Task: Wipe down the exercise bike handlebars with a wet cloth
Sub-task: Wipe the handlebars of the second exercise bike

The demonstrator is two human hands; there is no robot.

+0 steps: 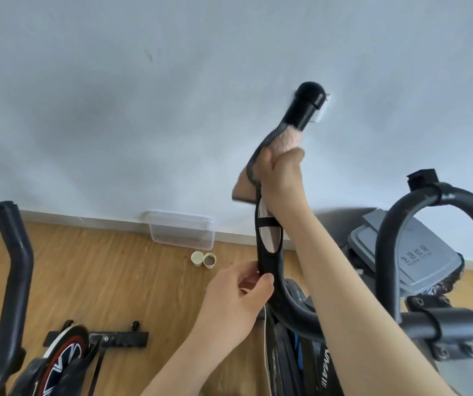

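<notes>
A black handlebar [304,110] of the exercise bike rises up the middle of the view, ending in a rounded foam grip near the wall. My right hand [281,178] is wrapped around it high up, pressing a pink cloth [288,140] against the bar; cloth edges stick out above and to the left of the fist. My left hand [238,298] pinches the same bar lower down, by its silver sensor plates. The other handlebar [429,201] curves at the right.
A second bike with a red-rimmed flywheel [64,355] and its own handlebar [15,252] stands at the left. On the wooden floor by the wall are a clear plastic container [181,228] and two small paper cups [204,260]. A grey lidded bin [412,252] sits at the right.
</notes>
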